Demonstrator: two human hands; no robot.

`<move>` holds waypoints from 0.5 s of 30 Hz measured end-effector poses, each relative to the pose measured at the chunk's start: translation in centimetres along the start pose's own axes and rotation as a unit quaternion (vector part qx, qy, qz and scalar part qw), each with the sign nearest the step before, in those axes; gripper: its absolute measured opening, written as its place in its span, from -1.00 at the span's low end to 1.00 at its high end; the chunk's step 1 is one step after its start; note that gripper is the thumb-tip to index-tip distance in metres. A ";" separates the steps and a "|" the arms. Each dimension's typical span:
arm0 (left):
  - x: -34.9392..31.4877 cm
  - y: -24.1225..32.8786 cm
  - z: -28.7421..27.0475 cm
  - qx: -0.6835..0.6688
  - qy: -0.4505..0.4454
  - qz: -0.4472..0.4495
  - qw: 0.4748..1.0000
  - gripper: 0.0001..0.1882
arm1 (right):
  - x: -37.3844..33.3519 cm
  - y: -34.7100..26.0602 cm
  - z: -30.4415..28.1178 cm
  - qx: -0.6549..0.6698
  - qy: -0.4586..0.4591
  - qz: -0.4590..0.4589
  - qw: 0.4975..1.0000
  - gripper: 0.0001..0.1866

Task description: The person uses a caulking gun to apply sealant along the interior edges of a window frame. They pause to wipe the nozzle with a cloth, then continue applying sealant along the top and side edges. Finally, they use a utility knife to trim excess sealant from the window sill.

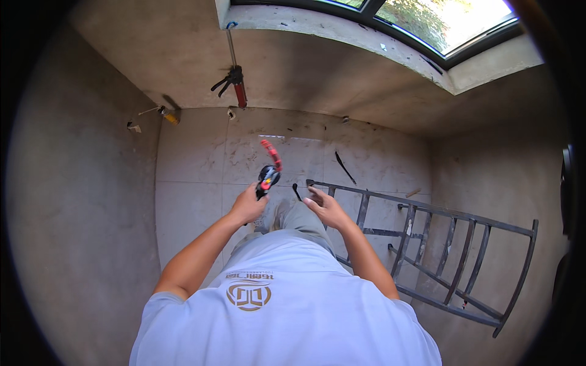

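My left hand [247, 206] is closed round the grip of a black hand tool with a round body and a red segmented strip [269, 174]. The strip curves up and away from its top, and motion blurs it, so its exact kind is unclear. A little to the right, my right hand [326, 208] is raised with its fingers loosely bent and apart, and nothing shows in it. Just left of those fingers a small black piece [296, 192] appears, seemingly on the floor. The tool and my right hand do not touch.
A grey metal ladder [452, 213] lies to the right, one end close behind my right hand. A red and black caulking gun [238, 85] leans at the far wall. A yellow canister [169, 116] stands in the left corner. A thin black strip [345, 168] lies on the tiles.
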State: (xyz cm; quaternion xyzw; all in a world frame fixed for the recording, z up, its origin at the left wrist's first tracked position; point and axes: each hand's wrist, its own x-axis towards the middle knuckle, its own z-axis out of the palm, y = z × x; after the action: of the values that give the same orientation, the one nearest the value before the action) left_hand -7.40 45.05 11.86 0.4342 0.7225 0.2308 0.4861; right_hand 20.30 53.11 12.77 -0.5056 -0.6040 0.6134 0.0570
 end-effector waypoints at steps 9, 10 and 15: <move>10.7 12.4 3.8 -0.051 -0.046 0.085 0.994 -0.49 | 11.7 -6.7 -3.6 0.184 0.086 -0.081 0.976 -0.16; 12.0 13.6 4.1 -0.033 -0.041 0.089 0.995 -0.50 | 12.8 -6.8 -4.7 0.186 0.106 -0.087 0.973 -0.18; 17.1 17.8 6.3 0.011 -0.041 0.072 0.996 -0.53 | 16.6 -7.6 -11.0 0.140 0.144 -0.033 0.979 -0.36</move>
State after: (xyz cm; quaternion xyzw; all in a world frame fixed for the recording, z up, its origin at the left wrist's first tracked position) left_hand 2.92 68.23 14.10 0.4995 0.6710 0.2394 0.4929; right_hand 15.77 73.87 12.30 -0.5554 -0.5140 0.6103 0.2343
